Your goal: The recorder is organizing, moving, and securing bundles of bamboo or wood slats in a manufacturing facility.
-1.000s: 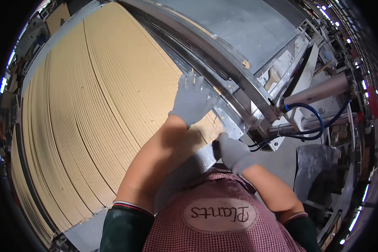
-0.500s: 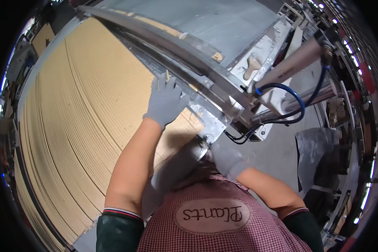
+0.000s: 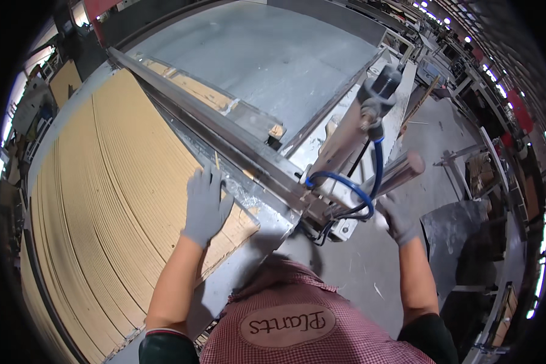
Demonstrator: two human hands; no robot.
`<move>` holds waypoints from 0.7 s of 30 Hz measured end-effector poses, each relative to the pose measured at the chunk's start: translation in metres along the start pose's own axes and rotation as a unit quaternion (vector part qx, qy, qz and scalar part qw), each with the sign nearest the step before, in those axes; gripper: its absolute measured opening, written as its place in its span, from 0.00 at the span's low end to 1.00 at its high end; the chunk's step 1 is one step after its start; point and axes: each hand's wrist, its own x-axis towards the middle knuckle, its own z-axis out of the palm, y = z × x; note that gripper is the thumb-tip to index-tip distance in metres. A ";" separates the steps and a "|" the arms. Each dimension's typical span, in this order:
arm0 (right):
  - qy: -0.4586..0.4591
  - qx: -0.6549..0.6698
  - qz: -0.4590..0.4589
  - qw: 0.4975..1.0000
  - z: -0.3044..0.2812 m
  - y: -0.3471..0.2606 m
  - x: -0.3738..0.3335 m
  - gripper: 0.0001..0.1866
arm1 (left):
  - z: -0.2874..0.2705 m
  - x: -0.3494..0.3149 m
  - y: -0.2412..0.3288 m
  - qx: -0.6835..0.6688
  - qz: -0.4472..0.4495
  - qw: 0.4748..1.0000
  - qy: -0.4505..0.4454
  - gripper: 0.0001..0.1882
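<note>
My left hand (image 3: 205, 205), in a grey glove, lies flat with its fingers stretched out on a large tan ridged sheet (image 3: 121, 164). Its fingertips are close to the sheet's edge, beside a long metal bar (image 3: 224, 130) that crosses the table. A thin tan sliver (image 3: 217, 161) stands at those fingertips. Off to the right, my gloved right hand (image 3: 399, 221) is beside the machine's metal cylinder (image 3: 400, 173). Its fingers are smeared and partly hidden, so their grip does not show.
Blue hoses (image 3: 358, 188) loop around the machine's end. Beyond the bar spreads a grey tabletop (image 3: 267, 54), with a tan offcut strip (image 3: 200, 91) on it. A dark sheet (image 3: 455, 233) hangs at right, above a grey floor (image 3: 358, 273) with scraps.
My right hand has swung from the table's near corner out to the right, by the cylinder. My left hand still rests on the sheet. The view has shifted, and the bar and machine appear lower left.
</note>
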 end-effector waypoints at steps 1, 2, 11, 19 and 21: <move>-0.008 0.002 0.001 1.000 0.008 -0.018 0.011 0.17 | -0.003 -0.012 0.002 0.029 -0.022 0.999 -0.007 0.29; -0.072 -0.265 -0.061 0.959 0.015 -0.035 0.016 0.16 | -0.006 -0.021 0.004 0.034 -0.026 0.999 -0.009 0.29; -0.507 -0.317 -0.221 0.771 0.125 0.039 -0.031 0.25 | -0.015 -0.040 0.007 0.023 -0.095 0.995 -0.009 0.28; -0.388 -0.382 -0.071 0.836 0.269 0.062 0.007 0.43 | -0.007 -0.048 0.001 0.041 -0.073 0.996 0.029 0.26; -0.386 -0.444 -0.083 0.805 0.275 0.084 0.031 0.46 | -0.004 -0.046 0.001 0.029 -0.062 0.996 0.051 0.26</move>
